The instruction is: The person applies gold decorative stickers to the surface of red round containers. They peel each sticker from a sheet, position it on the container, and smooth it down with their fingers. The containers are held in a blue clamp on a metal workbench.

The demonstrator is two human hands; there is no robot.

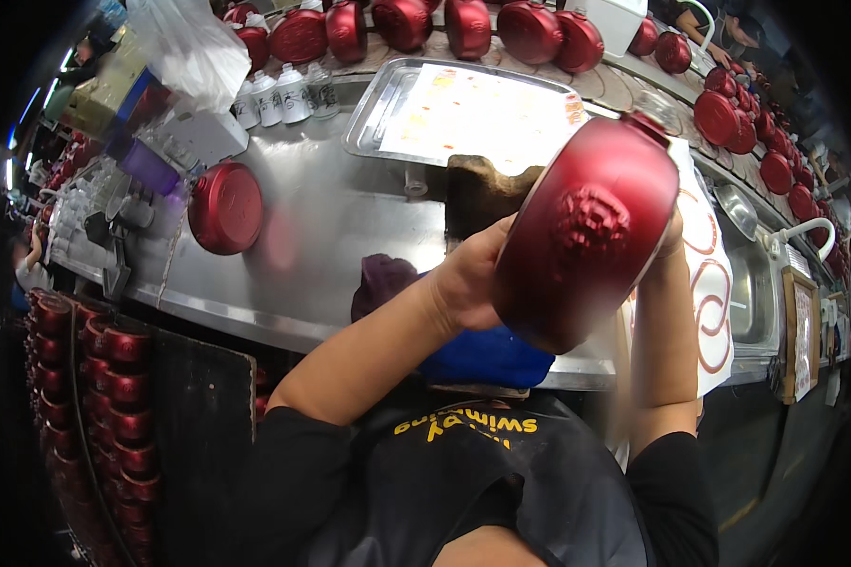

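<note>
A glossy dark-red pot (577, 236) is raised in front of me, tilted, with a raised pattern on the side turned toward me. My left hand (477, 274) is closed on its left edge, the fingers partly hidden behind it. My right hand (669, 236) grips its right edge, mostly hidden by the pot. Beneath the pot, a blue cloth (487, 357) lies at the bench's near edge. Beside my left forearm is a dark purple cloth (380, 282). A dark brown, worn-looking piece (477, 194) shows just behind my left hand.
A metal tray (364, 128) with a stained white sheet (473, 109) lies at the back of the steel bench (321, 227). Another red pot (225, 208) stands at left, near several white bottles (293, 94). Red pots (468, 26) line the far belt. A sink (752, 293) is at right.
</note>
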